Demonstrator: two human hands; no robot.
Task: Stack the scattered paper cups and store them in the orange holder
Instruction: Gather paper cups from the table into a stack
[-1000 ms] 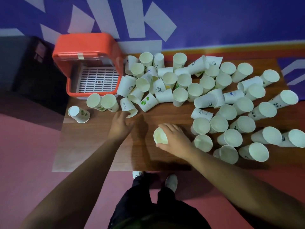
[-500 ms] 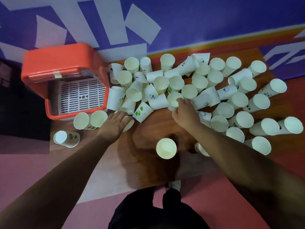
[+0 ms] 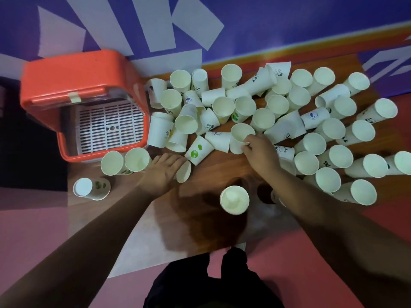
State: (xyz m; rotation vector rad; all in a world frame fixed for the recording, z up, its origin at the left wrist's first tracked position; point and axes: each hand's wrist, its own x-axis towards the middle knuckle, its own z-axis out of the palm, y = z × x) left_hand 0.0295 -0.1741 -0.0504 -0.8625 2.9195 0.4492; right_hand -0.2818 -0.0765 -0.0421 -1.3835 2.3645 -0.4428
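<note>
Several white paper cups lie scattered over the far half of the wooden table (image 3: pixel 211 221). The orange holder (image 3: pixel 73 70) stands open at the back left, its white grid floor showing. My right hand (image 3: pixel 259 155) pinches the rim of an upright cup (image 3: pixel 241 135) in the middle of the pile. My left hand (image 3: pixel 163 168) lies on a tipped cup (image 3: pixel 184 172) near the holder's front, fingers wrapped over it. One upright cup (image 3: pixel 234 199) stands alone near the table's front, between my arms.
Two cups (image 3: pixel 124 162) lie in front of the holder and one printed cup (image 3: pixel 92 188) lies at the table's left edge. A purple and white wall rises behind. The floor is pink and red; my legs stand at the table's front edge.
My right hand released the cup near the front, leaving it upright, and reached forward to a cup in the pile. My left hand stayed on the tipped cup. The camera shifted.
</note>
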